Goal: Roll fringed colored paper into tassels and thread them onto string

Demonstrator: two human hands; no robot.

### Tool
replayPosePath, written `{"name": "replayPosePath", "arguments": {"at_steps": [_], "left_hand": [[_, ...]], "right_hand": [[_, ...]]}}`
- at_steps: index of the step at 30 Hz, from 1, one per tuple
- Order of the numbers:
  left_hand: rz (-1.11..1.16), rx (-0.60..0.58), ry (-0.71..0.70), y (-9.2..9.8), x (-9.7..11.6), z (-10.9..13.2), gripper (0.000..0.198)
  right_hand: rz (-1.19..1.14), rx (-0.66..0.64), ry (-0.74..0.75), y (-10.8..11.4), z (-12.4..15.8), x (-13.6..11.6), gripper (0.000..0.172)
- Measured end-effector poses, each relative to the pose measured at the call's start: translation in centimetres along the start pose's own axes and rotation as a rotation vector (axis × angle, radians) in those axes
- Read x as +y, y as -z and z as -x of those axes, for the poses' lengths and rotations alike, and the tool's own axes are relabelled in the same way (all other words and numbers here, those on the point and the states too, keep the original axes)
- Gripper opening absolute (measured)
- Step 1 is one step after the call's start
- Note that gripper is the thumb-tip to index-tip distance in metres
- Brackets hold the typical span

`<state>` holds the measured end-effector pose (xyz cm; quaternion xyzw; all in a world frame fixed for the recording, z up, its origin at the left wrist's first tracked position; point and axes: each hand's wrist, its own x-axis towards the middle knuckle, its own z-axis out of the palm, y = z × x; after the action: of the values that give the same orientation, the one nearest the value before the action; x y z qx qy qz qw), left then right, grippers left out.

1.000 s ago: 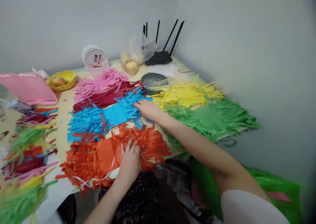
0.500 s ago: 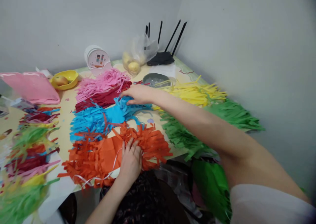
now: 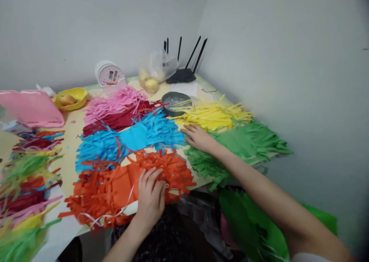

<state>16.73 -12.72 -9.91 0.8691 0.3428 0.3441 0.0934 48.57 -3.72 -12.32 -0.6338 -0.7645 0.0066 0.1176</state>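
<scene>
My left hand (image 3: 151, 196) rests on the orange fringed paper (image 3: 122, 185), its fingers slightly curled; whether it pinches anything is hidden. A white ribbon (image 3: 112, 215) runs beside it over the orange paper. My right hand (image 3: 198, 138), fingers spread, is between the blue fringed paper (image 3: 135, 137) and the green fringed paper (image 3: 239, 141). Beyond it lies yellow fringed paper (image 3: 213, 115). Dark red fringe (image 3: 115, 122) and pink fringe (image 3: 118, 103) lie behind the blue one.
A grey bowl (image 3: 175, 102), a bag of yellow fruit (image 3: 151, 81), a black router (image 3: 181, 75), a white tub (image 3: 109, 76) and a yellow bowl (image 3: 73, 100) stand farther back. Multicoloured fringe strips (image 3: 31, 192) and a pink pouch (image 3: 31, 108) are at the left.
My right hand has moved from the blue fringe rightward and nearer, to beside the green fringe. The blue fringe's right end lies flatter. My left hand stays on the orange paper.
</scene>
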Motion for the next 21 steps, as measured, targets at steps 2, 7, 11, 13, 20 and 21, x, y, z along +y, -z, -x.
{"name": "replayPosePath", "arguments": {"at_steps": [2,7,11,13,20,21], "left_hand": [[0.06,-0.12,-0.096,-0.3,1.2,-0.1,0.017],[0.012,-0.474,-0.13,-1.8,2.2,0.2,0.014],[0.021,-0.506,-0.057,-2.4,1.3,0.4,0.02],[0.065,-0.521,-0.024,-2.1,1.1,0.2,0.019],[0.482,-0.529,0.293,-0.1,-0.4,-2.2,0.021],[0.548,-0.504,0.342,0.1,-0.7,-2.6,0.022]], "right_hand": [[-0.013,0.021,-0.008,-1.0,0.7,0.1,0.043],[-0.068,0.047,-0.027,-1.6,0.4,0.6,0.043],[-0.114,0.065,-0.015,0.3,0.4,1.1,0.04],[-0.131,0.072,-0.004,2.2,1.2,1.1,0.038],[-0.225,0.177,-0.021,7.3,7.9,-0.5,0.04],[-0.234,0.183,-0.049,7.4,8.8,-0.8,0.039]]}}
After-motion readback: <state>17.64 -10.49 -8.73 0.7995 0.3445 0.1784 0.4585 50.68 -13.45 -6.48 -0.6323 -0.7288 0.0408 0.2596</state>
